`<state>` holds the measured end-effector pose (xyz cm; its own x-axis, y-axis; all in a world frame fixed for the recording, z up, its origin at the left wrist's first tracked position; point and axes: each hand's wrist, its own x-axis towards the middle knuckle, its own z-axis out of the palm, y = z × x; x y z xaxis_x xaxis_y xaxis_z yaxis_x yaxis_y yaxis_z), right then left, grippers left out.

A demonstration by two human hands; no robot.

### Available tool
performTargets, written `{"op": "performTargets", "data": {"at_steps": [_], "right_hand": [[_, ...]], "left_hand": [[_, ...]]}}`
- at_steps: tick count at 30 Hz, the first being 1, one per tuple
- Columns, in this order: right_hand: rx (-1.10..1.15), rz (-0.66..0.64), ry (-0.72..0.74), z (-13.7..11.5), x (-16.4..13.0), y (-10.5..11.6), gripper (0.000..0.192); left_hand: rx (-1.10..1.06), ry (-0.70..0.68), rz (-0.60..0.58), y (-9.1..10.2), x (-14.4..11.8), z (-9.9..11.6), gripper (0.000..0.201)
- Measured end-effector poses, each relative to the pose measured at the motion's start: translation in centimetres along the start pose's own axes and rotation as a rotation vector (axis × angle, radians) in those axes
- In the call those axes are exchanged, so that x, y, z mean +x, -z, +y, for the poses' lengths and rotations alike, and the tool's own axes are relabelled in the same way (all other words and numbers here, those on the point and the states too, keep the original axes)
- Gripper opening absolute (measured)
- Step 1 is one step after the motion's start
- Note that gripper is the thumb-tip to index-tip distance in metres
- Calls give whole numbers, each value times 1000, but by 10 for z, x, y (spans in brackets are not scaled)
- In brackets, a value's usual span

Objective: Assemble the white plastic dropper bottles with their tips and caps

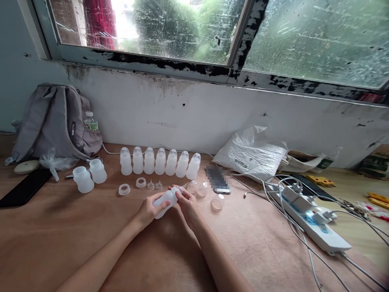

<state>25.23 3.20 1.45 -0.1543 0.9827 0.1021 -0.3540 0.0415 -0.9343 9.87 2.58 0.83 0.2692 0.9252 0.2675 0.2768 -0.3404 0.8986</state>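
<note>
I count 7 capped translucent baby bottles (160,162) standing upright in a row on the table (71,226), near the wall under the window. All 7 look empty; I see no liquid in them. To the left, 2 open bottle bodies (89,175) without caps stand just beside each other, also empty as far as I can tell. Between these and my hands lie 2 white screw rings (124,189) and 2 small clear nipples (154,185). Just right of my hands lie 3 clear dome caps (216,204), mouths up, nothing in them.

The 8th bottle (165,202) is off the table, tilted, its neck pointing up and to the right. My left hand (148,210) is wrapped around its body, fingers closed on it. My right hand (187,204) meets the neck end, fingers pinched around the top part; whether that part is seated I cannot tell.

A phone (217,179) lies beyond the caps. A grey backpack (55,122) with a water bottle (90,122) in its side pocket leans against the wall at left. A power strip (311,217) with chargers lies at right.
</note>
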Motion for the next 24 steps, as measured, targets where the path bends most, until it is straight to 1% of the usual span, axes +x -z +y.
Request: {"op": "performTargets", "data": {"at_steps": [4,7,9,10,12,15,16,17,19,21,24], "right_hand": [[-5,79,34,4,0,0,29],[-71,52,30,5,2,2,32],[-161,46,68,6,4,6,36],[-228,67,102,6,6,10,39],[-428,155,197,6,10,20,44],[-868,314,347,6,16,39,49],[-997,353,365,7,18,46,50],[-1103,382,360,8,19,51,51],[-1242,407,319,10,23,59,51],[-1308,412,276,12,25,63,49],[-1331,417,237,16,27,64,45]], "left_hand": [[203,-150,76,-3,-1,0,39],[327,-247,148,-6,-1,-4,40],[399,-266,201,-7,-1,-9,42],[430,-260,230,-7,-1,-11,43],[481,-237,276,-5,-1,-16,43],[539,-217,302,1,-1,-19,44],[558,-218,303,3,-1,-20,44],[575,-222,304,5,-1,-20,44],[602,-237,302,7,-1,-20,44],[620,-255,296,8,-2,-20,45],[634,-278,279,8,-2,-20,46]]}}
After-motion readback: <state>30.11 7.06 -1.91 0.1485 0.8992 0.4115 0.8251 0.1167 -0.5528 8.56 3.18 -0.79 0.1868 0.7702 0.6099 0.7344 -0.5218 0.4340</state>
